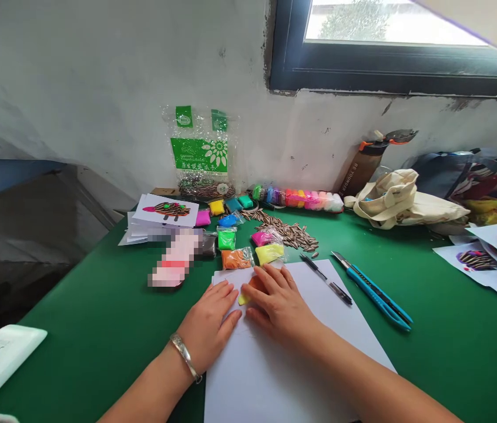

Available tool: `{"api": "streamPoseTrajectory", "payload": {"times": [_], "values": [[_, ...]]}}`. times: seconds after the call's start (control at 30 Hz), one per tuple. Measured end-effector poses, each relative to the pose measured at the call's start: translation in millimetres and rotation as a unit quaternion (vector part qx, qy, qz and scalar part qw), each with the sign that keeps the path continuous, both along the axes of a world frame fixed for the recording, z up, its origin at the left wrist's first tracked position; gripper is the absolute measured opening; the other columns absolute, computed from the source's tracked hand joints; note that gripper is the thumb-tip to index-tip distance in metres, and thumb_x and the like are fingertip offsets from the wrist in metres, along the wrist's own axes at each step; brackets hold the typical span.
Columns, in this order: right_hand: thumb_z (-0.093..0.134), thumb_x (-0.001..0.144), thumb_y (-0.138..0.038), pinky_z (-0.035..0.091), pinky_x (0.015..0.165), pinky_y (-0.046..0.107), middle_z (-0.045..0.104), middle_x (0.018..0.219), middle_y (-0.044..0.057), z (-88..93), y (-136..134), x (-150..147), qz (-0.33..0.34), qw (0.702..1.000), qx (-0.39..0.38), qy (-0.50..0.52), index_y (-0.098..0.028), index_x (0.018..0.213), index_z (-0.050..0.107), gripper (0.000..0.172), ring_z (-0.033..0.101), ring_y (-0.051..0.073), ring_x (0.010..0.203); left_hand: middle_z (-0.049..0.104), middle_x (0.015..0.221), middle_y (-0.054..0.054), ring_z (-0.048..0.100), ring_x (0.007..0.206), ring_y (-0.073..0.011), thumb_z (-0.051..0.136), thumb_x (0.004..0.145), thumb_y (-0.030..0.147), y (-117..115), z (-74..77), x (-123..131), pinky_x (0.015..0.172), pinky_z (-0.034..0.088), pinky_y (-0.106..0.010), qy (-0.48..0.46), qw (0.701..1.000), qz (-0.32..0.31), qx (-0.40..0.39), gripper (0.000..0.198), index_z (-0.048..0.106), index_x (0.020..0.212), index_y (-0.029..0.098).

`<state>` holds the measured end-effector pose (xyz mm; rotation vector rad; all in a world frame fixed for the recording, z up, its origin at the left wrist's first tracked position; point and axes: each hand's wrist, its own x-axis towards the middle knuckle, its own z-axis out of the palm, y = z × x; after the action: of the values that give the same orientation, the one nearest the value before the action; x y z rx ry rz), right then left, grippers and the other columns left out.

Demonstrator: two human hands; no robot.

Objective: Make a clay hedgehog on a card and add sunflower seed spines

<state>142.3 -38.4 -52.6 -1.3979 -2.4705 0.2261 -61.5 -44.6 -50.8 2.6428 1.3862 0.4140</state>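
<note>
My left hand (211, 317) lies flat on a small white paper sheet (226, 281), with a silver bangle (185, 356) on its wrist. My right hand (277, 299) rests beside it, its fingers over a lump of orange modelling clay (254, 285). A bit of yellow clay (243, 299) shows between my hands, partly hidden by them. Both hands sit on a large white paper sheet (275, 376). Just beyond my fingers lie a packet of orange clay (237, 259) and a packet of yellow clay (269, 253).
A green table (98, 329) holds striped sunflower seeds (284, 230), several clay packets, a row of clay sticks (296, 200), a pen (325, 279) and a blue craft knife (372, 296). Seed-picture cards (477, 260) lie right, a cloth bag (407, 200) behind them.
</note>
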Motion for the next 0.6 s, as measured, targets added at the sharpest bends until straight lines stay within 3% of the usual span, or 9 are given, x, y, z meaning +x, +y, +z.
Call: {"api": "streamPoseTrajectory", "payload": {"times": [0.23,0.37,0.6], "values": [[0.049,0.091,-0.04,0.021,0.106,0.056,0.041,0.143,0.009,-4.7,-1.7,0.8,0.005,1.0,0.019,0.008,-0.033,0.13,0.05,0.04,0.031,0.031,0.132,0.057,0.131,-0.011,0.051,0.123,-0.0271,0.053,0.087,0.029,2.0,0.0,-0.2,0.104,0.041,-0.048,0.018,1.0,-0.004,-0.02,0.036,0.061,0.121,0.017],[0.05,0.09,-0.033,0.024,0.104,0.052,0.047,0.137,0.007,0.7,-2.7,-1.1,0.016,1.0,0.018,0.009,-0.033,0.123,0.055,0.033,0.036,0.028,0.128,0.053,0.136,-0.01,0.047,0.127,-0.0251,0.054,0.087,0.028,2.4,-1.4,-0.9,0.108,0.037,-0.046,0.004,0.999,0.005,-0.051,0.043,0.054,0.128,0.017],[0.05,0.09,-0.033,0.025,0.104,0.052,0.05,0.134,0.007,4.0,-9.6,3.4,0.017,1.0,0.012,0.015,-0.032,0.125,0.054,0.035,0.037,0.029,0.127,0.045,0.142,-0.011,0.039,0.132,-0.0262,0.051,0.088,0.029,2.8,6.3,3.0,0.11,0.03,-0.051,0.03,0.993,0.003,-0.11,0.045,0.051,0.131,0.017]]}}
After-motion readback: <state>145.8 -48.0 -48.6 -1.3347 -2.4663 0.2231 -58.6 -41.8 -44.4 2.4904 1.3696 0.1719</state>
